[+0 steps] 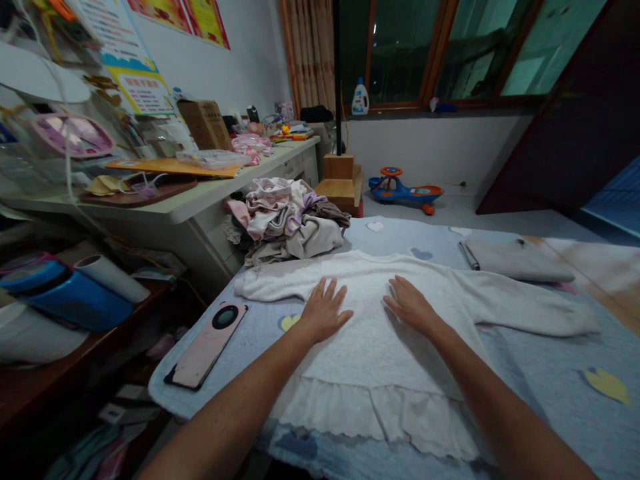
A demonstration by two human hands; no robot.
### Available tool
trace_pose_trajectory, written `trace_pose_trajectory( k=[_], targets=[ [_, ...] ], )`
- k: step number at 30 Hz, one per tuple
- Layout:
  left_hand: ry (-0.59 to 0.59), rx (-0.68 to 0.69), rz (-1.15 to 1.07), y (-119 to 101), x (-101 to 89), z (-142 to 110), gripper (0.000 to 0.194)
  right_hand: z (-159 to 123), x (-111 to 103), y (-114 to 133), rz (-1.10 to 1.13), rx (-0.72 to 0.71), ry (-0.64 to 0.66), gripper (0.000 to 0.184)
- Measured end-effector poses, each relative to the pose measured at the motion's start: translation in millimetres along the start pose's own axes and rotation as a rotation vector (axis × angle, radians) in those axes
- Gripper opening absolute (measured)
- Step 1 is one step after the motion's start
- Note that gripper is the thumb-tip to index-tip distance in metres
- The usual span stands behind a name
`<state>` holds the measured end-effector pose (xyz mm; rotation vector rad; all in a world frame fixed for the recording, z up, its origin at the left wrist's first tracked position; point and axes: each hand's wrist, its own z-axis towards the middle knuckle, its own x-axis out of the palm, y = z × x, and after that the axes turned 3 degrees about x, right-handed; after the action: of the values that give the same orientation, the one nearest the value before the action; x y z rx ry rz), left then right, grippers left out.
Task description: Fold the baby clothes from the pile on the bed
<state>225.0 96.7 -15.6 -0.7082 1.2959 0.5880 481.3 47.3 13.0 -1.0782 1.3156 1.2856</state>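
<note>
A white long-sleeved top [370, 353] with a ruffled hem lies spread out on the light blue bed cover [540, 387]. Its neckline points away from me and its sleeves reach out to both sides. On the left part of its chest rests my left hand [325, 312], flat with the fingers spread. My right hand [413, 307] is over the right part of the chest, fingers stretched out and holding nothing. Left of the top, a pink phone [207, 347] lies with its round camera side up.
A heap of crumpled clothes [290, 217] sits at the bed's far left corner. Folded grey cloth [517, 260] lies at the far right. The cluttered desk [200, 200] stands left, beside a shelf with a blue container [70, 293]. A ride-on toy car [405, 192] stands beyond the bed.
</note>
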Motion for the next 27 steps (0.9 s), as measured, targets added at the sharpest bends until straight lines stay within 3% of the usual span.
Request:
trace_pose_trajectory(
  k=[5,9,12,18,23,27],
  targets=[
    [0.001,-0.008,-0.002,-4,-6.9,9,0.061,4,22,-16,-0.082,0.093,-0.107,0.054],
    [-0.089,0.042,-0.062,-12,-8.8,40,0.043,2,28,-15,-0.083,0.104,-0.126,0.055],
    [-0.144,0.113,-0.123,-17,-2.4,65,0.041,3,28,-17,-0.077,0.099,-0.120,0.056],
    [-0.039,0.150,-0.082,-11,7.0,86,0.045,3,28,-21,-0.062,0.099,-0.129,0.055],
    [0.043,-0.056,-0.046,-5,3.0,98,0.059,3,27,-20,-0.049,0.105,-0.118,0.055],
    [0.058,-0.269,-0.051,-16,5.1,113,0.066,3,25,-20,-0.033,0.109,-0.101,0.055]
  ],
)
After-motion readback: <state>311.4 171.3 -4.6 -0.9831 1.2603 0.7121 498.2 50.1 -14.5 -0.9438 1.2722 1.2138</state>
